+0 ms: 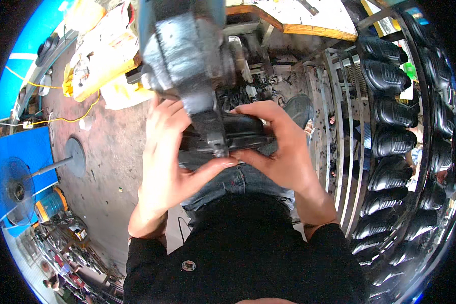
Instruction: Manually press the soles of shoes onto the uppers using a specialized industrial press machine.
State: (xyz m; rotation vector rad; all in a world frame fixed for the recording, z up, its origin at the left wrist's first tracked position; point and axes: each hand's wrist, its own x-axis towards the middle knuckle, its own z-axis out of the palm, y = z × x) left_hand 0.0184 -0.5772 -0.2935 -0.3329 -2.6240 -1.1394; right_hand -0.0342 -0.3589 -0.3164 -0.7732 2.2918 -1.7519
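Between my hands is a black shoe (245,126), held low in front of my lap. A grey metal machine head (180,55) comes down from the top, and its narrow dark tip meets the shoe or sits right over it, hiding its middle. My left hand (162,157) is closed on the shoe's left end, thumb along the near edge, fingers partly behind the machine. On the other end, my right hand (283,147) grips with the thumb below and the index finger bent over the top. Both thumb tips come close together just under the machine's tip.
Racks at the right carry rows of black shoes (392,142). At the far side stands a white worktop (319,20) with a wooden edge. Yellow-and-white sacks (104,55), a yellow cable (88,109) and a standing fan (17,190) are at the left.
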